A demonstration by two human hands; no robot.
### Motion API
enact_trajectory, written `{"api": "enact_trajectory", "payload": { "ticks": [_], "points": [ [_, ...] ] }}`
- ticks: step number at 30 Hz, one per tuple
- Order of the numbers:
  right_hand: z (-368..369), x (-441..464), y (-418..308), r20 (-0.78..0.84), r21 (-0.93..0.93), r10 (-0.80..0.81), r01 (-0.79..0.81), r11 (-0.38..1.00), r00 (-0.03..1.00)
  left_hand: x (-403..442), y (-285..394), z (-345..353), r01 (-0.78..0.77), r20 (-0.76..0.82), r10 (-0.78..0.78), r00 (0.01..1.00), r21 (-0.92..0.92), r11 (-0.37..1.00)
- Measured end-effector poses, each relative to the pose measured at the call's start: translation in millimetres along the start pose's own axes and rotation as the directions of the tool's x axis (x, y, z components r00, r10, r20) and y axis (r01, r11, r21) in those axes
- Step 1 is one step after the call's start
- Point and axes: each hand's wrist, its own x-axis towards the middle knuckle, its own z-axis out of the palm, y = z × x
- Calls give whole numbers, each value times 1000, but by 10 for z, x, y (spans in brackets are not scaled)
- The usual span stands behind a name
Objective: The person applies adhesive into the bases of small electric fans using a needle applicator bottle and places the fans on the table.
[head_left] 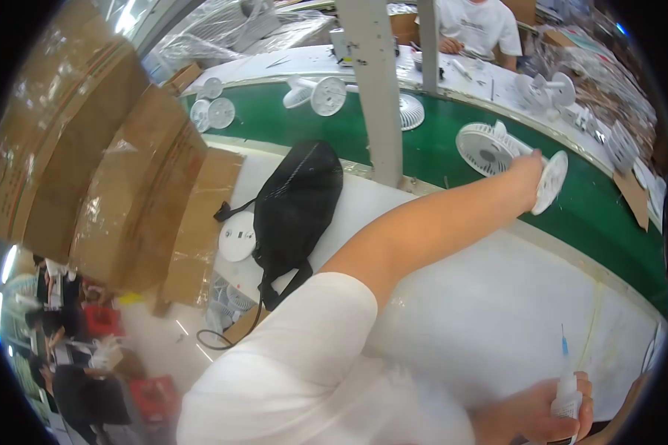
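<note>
My left arm in a white sleeve reaches out over the green conveyor belt (438,119). At its end, my left hand (527,172) is closed around a small white desk fan (486,150), between the round grille and the disc base. Its fingers are partly hidden. Low in the view, above the white worktop (482,297), my right hand (545,411) is wrapped round a small white squeeze bottle (566,399). The bottle stands upright, with a blue needle tip pointing up.
More white fans (326,96) lie along the belt. A grey post (371,89) rises beside it. A black bag (300,196) and a white disc (237,236) lie left of my arm, near tall cardboard boxes (137,178). Across the belt sits a person in a white shirt (479,30).
</note>
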Motion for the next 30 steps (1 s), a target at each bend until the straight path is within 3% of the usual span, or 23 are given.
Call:
{"api": "enact_trajectory", "payload": {
  "ticks": [3, 6, 9, 13, 14, 17, 19, 21, 23, 26, 27, 28, 29, 30],
  "points": [
    [24, -58, 13, 16, 20, 17, -17, 1000, 1000, -223, -113, -132, -25, -350, 41, 936, 49, 998],
    [64, -105, -27, 26, 25, 28, -28, 999, 999, -392, -194, -354, -5, -146, 50, 988, 295, 956],
    [101, -109, -14, 41, 33, 36, -38, 999, 998, -390, -255, -376, -4, -51, 26, 998, 386, 922],
    [95, -96, -5, 53, 40, 37, -39, 998, 998, -82, -183, -339, -141, 6, 150, 989, 382, 913],
    [96, -90, 0, 57, 40, 33, -36, 999, 998, 131, -156, -329, -136, -113, 187, 976, 355, 925],
    [22, -44, 1, 75, 28, 6, -8, 1000, 997, 236, -163, -399, -317, -114, 378, 919, 360, 878],
    [12, -40, 7, 103, 21, -37, 35, 999, 994, -84, -315, -375, -316, -159, 475, 865, 563, 764],
    [22, -58, -10, 149, 23, -100, 97, 995, 984, -537, -595, -322, -427, -84, 559, 825, 556, 713],
    [24, -43, -1, 223, 61, -159, 149, 987, 962, -847, -935, -378, -622, 212, 701, 681, 674, 400],
    [-44, 16, -29, 354, 201, -144, 75, 977, 924, -1166, -1229, -542, -846, 730, 530, 431, 532, -45],
    [-48, 23, -77, 389, 213, -106, 23, 977, 915, -1233, -1270, -547, -870, 884, 251, 395, 448, -208],
    [-37, 65, -64, 431, 233, -92, -12, 972, 898, -1296, -1312, -540, -891, 938, -54, 343, 307, -334],
    [-24, 111, -38, 474, 246, -105, -17, 969, 874, -1318, -1357, -520, -901, 892, -351, 285, 125, -416],
    [-20, 149, -39, 521, 262, -125, -19, 965, 844, -1301, -1406, -526, -916, 920, -320, 228, 91, -390]
  ]
}}
